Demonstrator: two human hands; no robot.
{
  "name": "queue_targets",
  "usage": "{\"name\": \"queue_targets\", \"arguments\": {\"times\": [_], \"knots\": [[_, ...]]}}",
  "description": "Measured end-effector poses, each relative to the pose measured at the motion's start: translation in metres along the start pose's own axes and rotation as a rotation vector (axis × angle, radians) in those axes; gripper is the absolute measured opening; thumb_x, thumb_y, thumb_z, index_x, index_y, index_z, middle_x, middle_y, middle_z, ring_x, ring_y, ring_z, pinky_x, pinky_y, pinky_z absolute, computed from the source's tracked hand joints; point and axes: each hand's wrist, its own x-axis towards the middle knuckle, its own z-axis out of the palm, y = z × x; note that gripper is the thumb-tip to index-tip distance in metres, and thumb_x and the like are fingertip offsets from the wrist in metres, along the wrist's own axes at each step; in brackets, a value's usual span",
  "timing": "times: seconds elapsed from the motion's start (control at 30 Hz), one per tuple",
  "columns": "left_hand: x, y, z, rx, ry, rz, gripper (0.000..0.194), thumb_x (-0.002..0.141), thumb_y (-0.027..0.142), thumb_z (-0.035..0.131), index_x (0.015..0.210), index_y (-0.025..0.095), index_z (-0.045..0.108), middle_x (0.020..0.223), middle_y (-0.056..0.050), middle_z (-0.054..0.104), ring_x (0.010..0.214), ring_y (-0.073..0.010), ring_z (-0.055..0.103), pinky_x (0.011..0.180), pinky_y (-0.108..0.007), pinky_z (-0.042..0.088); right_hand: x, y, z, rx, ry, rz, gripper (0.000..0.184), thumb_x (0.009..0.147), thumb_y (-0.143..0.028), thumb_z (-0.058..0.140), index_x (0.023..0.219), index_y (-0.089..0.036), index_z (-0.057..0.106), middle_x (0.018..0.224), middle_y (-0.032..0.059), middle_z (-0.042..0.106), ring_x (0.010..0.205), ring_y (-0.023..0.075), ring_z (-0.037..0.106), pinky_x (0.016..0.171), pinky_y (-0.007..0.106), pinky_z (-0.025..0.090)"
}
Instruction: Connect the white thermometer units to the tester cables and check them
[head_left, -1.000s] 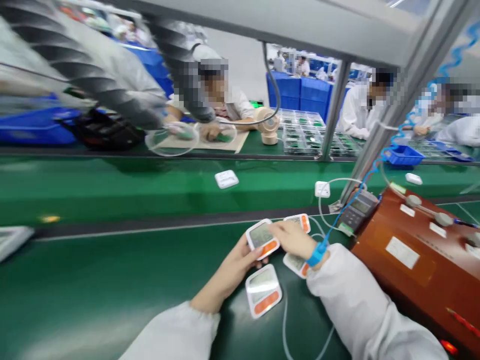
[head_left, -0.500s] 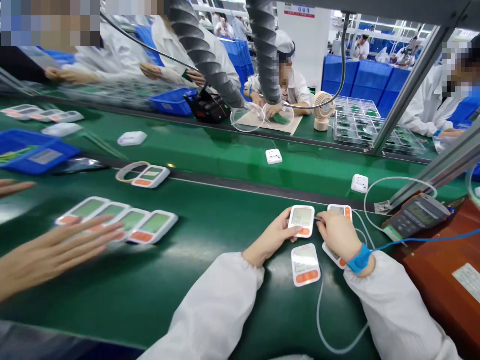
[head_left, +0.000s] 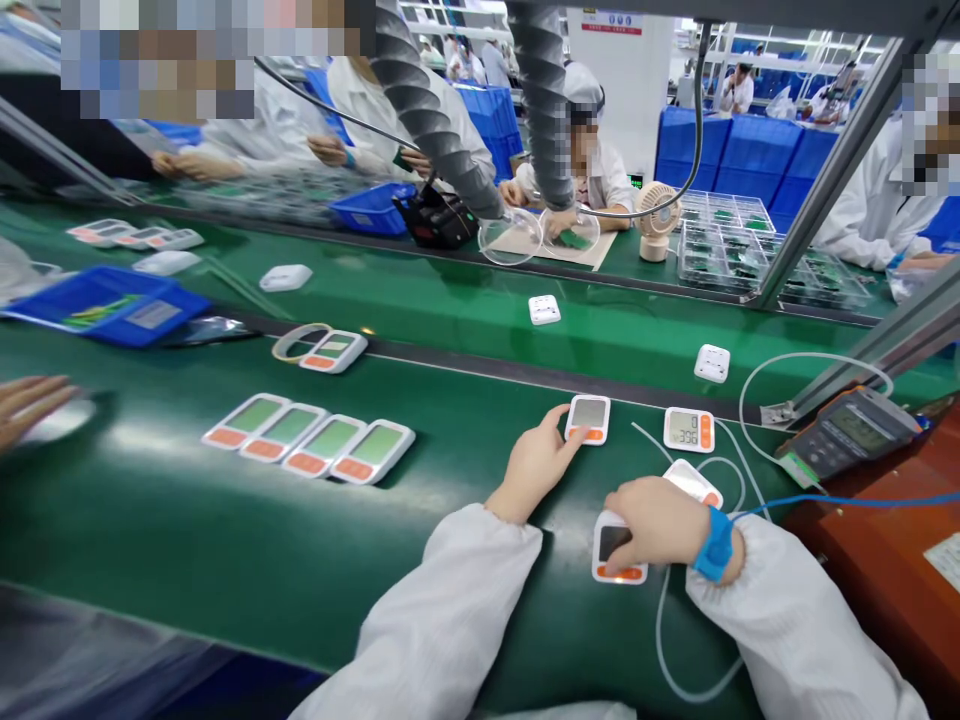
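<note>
1. White plastic upper unit: left hand pinches its left side, thumb over the orange strip, fingers narrow. Sits near the bench's far edge.
2. Lower unit is nearer the wearer, partly covered by right hand; fingers curl over its top, thumb by the orange buttons. Gripped or just pressed: can't tell.
3. Risk: upper unit could slip; cause would be smooth casing in a one-sided pinch.
4. Risk: stray button press on lower unit, since the thumb lies so close.
5. Risk: clear tube or blue cord on the wrist strap could catch the tilted unit if the right arm swings.
6. Materials: rounded-square glossy cases, flat screens; bendy translucent tubing in loose loops; smooth, light-reflecting green bench; soft, creased white sleeve.
</note>
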Motion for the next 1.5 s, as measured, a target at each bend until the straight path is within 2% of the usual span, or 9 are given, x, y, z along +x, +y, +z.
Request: {"name": "queue_targets", "arguments": {"times": [0.07,0.27,0.4,0.53,0.8,0.97,1.1,1.33,1.5], "knots": [[-0.014,0.005,-0.009,-0.064,-0.014,0.027,0.055,0.089,0.053,0.058,0.128,0.015,0.062,0.057,0.003,0.054,0.053,-0.0167,0.051,0.058,-0.028,0.036,-0.001,0.001,-0.006,0.013,0.034,-0.008,0.040,0.088,-0.046,0.087,0.092,-0.012,0.068,0.090,0.0056,0.062,0.083,0.0203,0.060,0.069,0.025,0.038],[-0.067,0.016,-0.009,-0.637,-0.553,0.092,0.063,0.082,0.052,0.075,0.134,0.021,0.058,0.090,-0.005,0.069,0.071,-0.0166,0.061,0.063,-0.026,0.048,-0.008,0.007,-0.021,0.420,0.316,0.011,0.023,0.110,-0.027,0.057,0.094,-0.013,0.065,0.093,0.0025,0.063,0.084,0.0142,0.059,0.071,0.022,0.038],[-0.080,0.015,0.000,-1.027,-0.500,-0.145,0.068,0.082,0.058,0.073,0.135,0.019,0.056,0.071,0.002,0.058,0.050,-0.0091,0.046,0.047,-0.022,0.039,-0.009,0.013,-0.023,0.493,0.273,-0.042,0.042,0.116,-0.017,0.027,0.102,-0.013,0.066,0.084,0.0008,0.063,0.074,0.0107,0.059,0.072,0.020,0.041],[-0.079,0.015,-0.003,-1.180,-0.435,-0.224,0.060,0.080,0.056,0.077,0.124,0.018,0.061,0.073,0.001,0.057,0.056,-0.0090,0.048,0.050,-0.021,0.041,-0.008,0.009,-0.024,0.404,0.154,-0.019,0.017,0.109,-0.016,0.055,0.102,-0.015,0.070,0.085,-0.0025,0.065,0.075,0.0094,0.061,0.066,0.017,0.039],[-0.079,0.014,-0.011,-0.976,-0.564,-0.157,0.045,0.083,0.046,0.078,0.112,0.016,0.064,0.073,0.000,0.060,0.059,-0.0094,0.050,0.053,-0.021,0.038,-0.004,-0.003,-0.019,0.069,0.098,0.198,0.025,0.100,-0.019,0.059,0.081,-0.012,0.074,0.083,0.0095,0.067,0.074,0.0207,0.063,0.060,0.025,0.033],[-0.066,0.007,-0.024,-1.010,-0.296,-0.215,0.047,0.076,0.050,0.083,0.101,0.016,0.062,0.069,0.002,0.058,0.057,-0.0087,0.049,0.052,-0.022,0.038,-0.009,-0.007,-0.009,-0.033,-0.019,0.109,0.021,0.096,-0.027,0.071,0.080,-0.015,0.076,0.077,0.0078,0.065,0.076,0.0228,0.065,0.063,0.025,0.039],[-0.034,-0.004,-0.035,-0.901,-0.108,-0.263,0.050,0.069,0.044,0.086,0.101,0.015,0.061,0.074,0.001,0.060,0.059,-0.0086,0.051,0.055,-0.022,0.041,-0.019,-0.005,-0.018,-0.066,0.007,0.100,0.035,0.093,-0.048,0.080,0.116,-0.023,0.073,0.098,0.0050,0.067,0.095,0.0238,0.065,0.077,0.027,0.047],[0.001,-0.015,-0.023,-0.445,0.027,-0.223,0.071,0.072,0.049,0.072,0.131,0.014,0.055,0.067,0.003,0.061,0.052,-0.0133,0.052,0.054,-0.025,0.040,-0.032,0.030,-0.040,-0.184,0.075,0.458,0.046,0.087,-0.029,0.084,0.125,-0.011,0.064,0.112,0.0165,0.062,0.104,0.0360,0.061,0.083,0.038,0.049],[-0.002,-0.012,-0.031,0.172,0.058,-0.055,0.041,0.090,0.050,0.056,0.110,0.018,0.071,0.077,-0.006,0.065,0.074,-0.0242,0.062,0.067,-0.031,0.042,-0.027,0.040,-0.034,-0.118,-0.015,0.403,0.054,0.076,-0.033,0.093,0.120,-0.015,0.068,0.102,0.0097,0.066,0.095,0.0314,0.065,0.071,0.029,0.044]]}}
